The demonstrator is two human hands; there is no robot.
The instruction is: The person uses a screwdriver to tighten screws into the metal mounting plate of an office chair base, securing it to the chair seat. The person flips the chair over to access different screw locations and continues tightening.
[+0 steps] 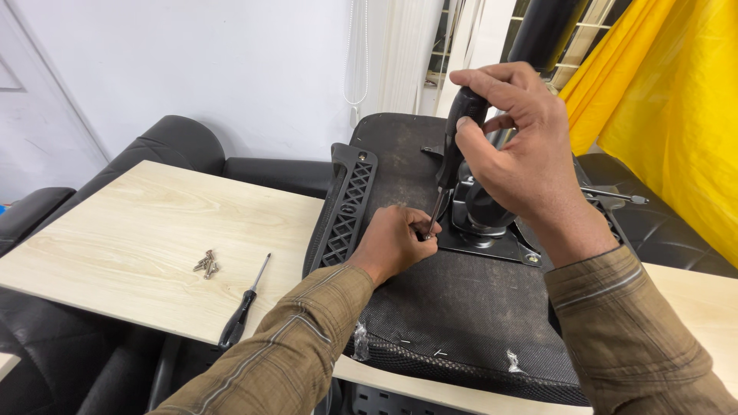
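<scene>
Gripping screwdriver [461,146] in right hand [515,146], left hand [396,242] steadying tip on chair seat [453,307]

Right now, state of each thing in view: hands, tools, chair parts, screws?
right hand: closed around the screwdriver handle
screwdriver: near upright, tip down at the plate's corner
left hand: fingers pinched at the screwdriver tip
metal mounting plate: flat on the seat underside
upturned chair seat: lying underside up on the table
spare screwdriver: lying loose on the wooden table, handle over the edge
loose screws: small pile on the table
</scene>
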